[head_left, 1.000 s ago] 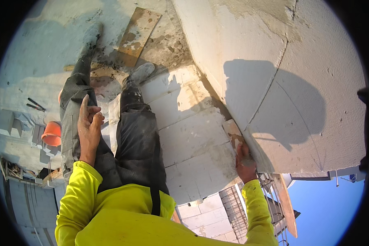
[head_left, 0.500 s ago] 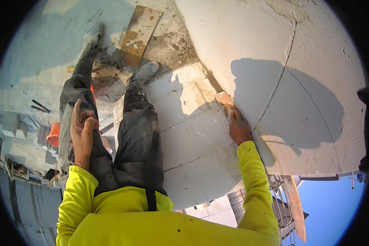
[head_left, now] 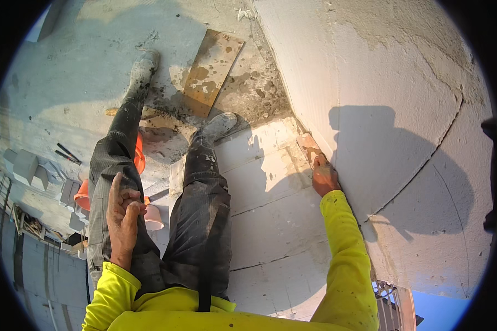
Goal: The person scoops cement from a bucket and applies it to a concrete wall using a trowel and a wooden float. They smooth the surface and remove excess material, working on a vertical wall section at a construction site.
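Observation:
My right hand is closed on the near end of a flat, rectangular plastering float, its face reddish-brown and smeared with mortar. The float lies along the corner where the pale block surface meets the rough white wall. Over my left thigh, my left hand is empty, its index finger stretched out and the other fingers loosely bent apart. Whether that hand touches the trousers I cannot tell.
A mortar-spotted board lies on the floor beyond my boots. Orange buckets stand around my left leg. Grey blocks and a black-handled tool are at the left. My shadow falls on the wall.
My right hand and the float have slid forward along the corner, away from me. The view has shifted, so floor and legs appear lower and further right. The left hand keeps its pose.

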A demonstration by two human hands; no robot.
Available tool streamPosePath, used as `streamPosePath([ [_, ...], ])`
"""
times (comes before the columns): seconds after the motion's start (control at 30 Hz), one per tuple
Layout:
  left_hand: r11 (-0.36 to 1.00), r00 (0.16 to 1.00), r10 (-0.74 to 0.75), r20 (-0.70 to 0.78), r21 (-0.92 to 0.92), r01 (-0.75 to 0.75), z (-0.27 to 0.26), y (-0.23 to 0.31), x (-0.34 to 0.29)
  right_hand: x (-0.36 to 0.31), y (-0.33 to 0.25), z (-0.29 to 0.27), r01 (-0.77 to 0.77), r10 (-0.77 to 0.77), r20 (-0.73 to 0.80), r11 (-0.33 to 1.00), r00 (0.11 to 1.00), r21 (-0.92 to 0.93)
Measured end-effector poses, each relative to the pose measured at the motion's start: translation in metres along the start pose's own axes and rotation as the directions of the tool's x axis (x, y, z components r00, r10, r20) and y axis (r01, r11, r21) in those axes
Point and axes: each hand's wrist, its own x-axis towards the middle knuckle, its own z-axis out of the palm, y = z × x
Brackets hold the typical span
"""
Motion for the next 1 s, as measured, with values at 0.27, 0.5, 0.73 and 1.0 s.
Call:
streamPosePath([
  [0.27, 0.948, 0.999, 0.036, 0.030, 0.314, -0.043, 0.015, -0.001, -0.007, 0.155, -0.033, 0.082, -0.117, 0.117, -0.008, 0.990, 0.993, -0.078],
  [0.5, 0.976, 0.987, 0.127, 0.100, 0.165, -0.142, 0.010, 0.017, -0.016, -0.007, -0.065, 0.009, -0.139, 0.070, 0.257, 0.956, 0.964, 0.259],
  [0.73, 0.865, 0.848, 0.444, 0.290, 0.108, -0.490, -0.004, 0.126, -0.071, -0.233, -0.119, -0.139, -0.178, 0.091, 0.172, 0.778, 0.981, 0.603],
  [1.0, 0.635, 0.625, 0.663, 0.413, 0.133, -0.761, -0.025, 0.243, -0.089, -0.398, -0.126, -0.280, 0.203, 0.489, -0.476, 0.509, 0.731, 0.836],
])
